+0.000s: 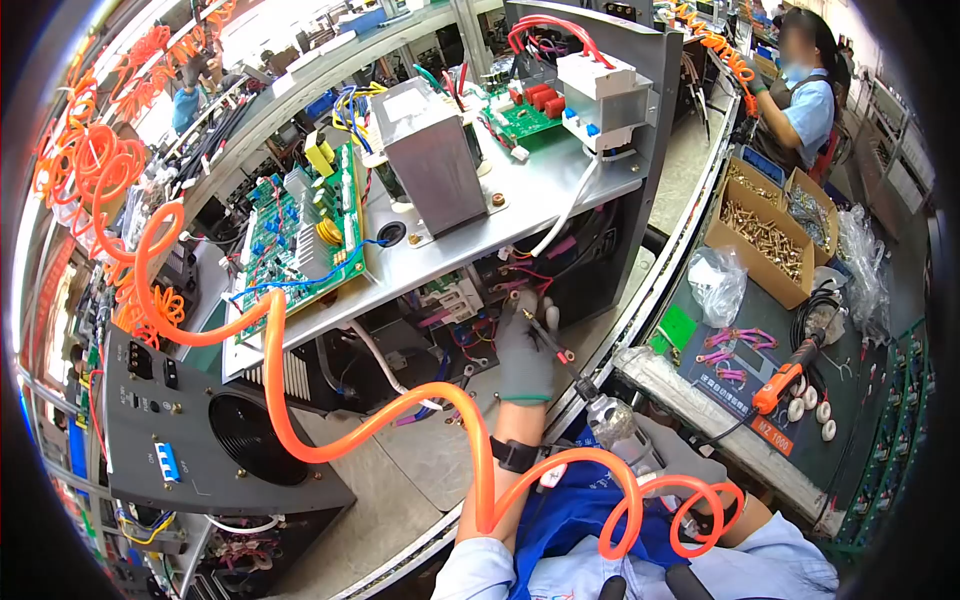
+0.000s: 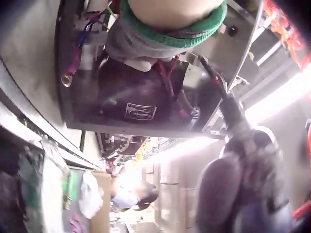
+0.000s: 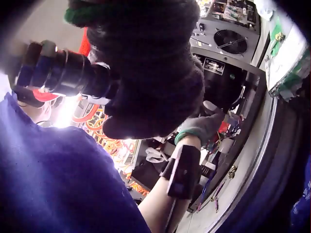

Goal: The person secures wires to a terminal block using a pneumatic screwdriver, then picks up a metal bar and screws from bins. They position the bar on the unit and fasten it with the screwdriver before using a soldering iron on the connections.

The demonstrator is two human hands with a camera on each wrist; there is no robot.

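Under the grey metal shelf (image 1: 480, 225), the air screwdriver (image 1: 612, 420) has its bit up among the wires (image 1: 528, 276). Right hand (image 3: 150, 82) is wrapped round the barrel, which looks stiff and a bit hefty, so that's probably the spot to grab. Left hand (image 1: 525, 350) is touching the floppy wires, can't tell if it's pinching one.

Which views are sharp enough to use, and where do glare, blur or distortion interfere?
Head view: sharp, evenly lit, heavy fisheye, dark corners. Left wrist: soft, screwdriver blurred, light strip blown out. Right wrist: gloved right hand looms dark and unfocused up close.
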